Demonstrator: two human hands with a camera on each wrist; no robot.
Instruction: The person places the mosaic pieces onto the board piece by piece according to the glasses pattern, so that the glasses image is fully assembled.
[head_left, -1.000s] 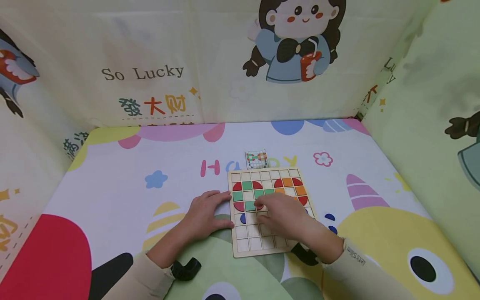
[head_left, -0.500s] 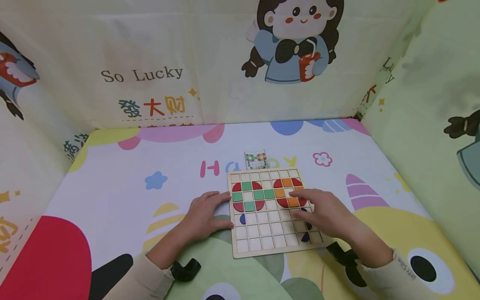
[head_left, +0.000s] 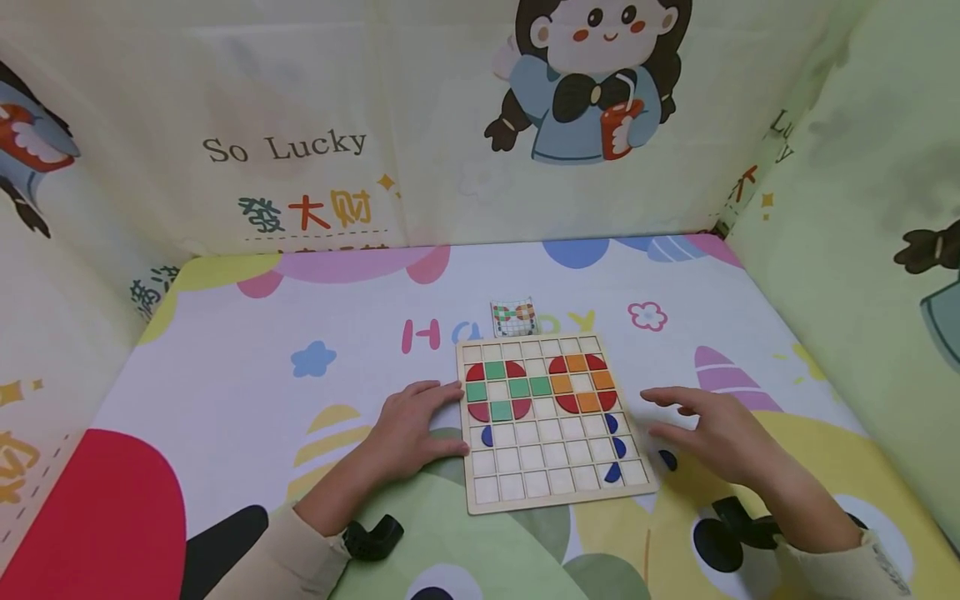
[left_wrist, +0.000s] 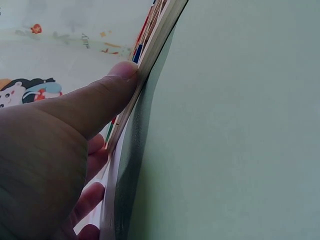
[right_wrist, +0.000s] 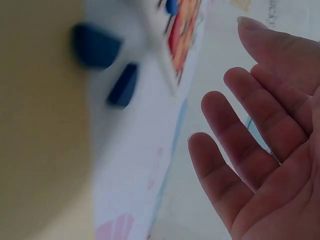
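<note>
A square wooden grid board (head_left: 555, 505) lies on the cloth. On it, red quarter-round pieces (head_left: 475, 372) and green squares (head_left: 494, 370) form a ring on the left. Orange squares (head_left: 576, 363) and red pieces make another on the right. One blue half-round piece (head_left: 487, 436) sits at the left; three more run down the right side. My left hand (head_left: 408, 429) touches the board's left edge with thumb and fingers spread. Right of the board hovers my right hand (head_left: 716, 433), fingers loosely extended and holding nothing. Two loose blue pieces (right_wrist: 123, 86) appear near it in the right wrist view.
A small pattern card (head_left: 513, 317) lies just behind the board, showing a similar coloured design. Patterned cloth (head_left: 225, 350) covers the table. Printed fabric walls (head_left: 435, 125) stand at the back and both sides.
My right hand has moved right, from over the board's middle to beyond its right edge, uncovering the right-side pieces. My left hand stays at the board's left edge.
</note>
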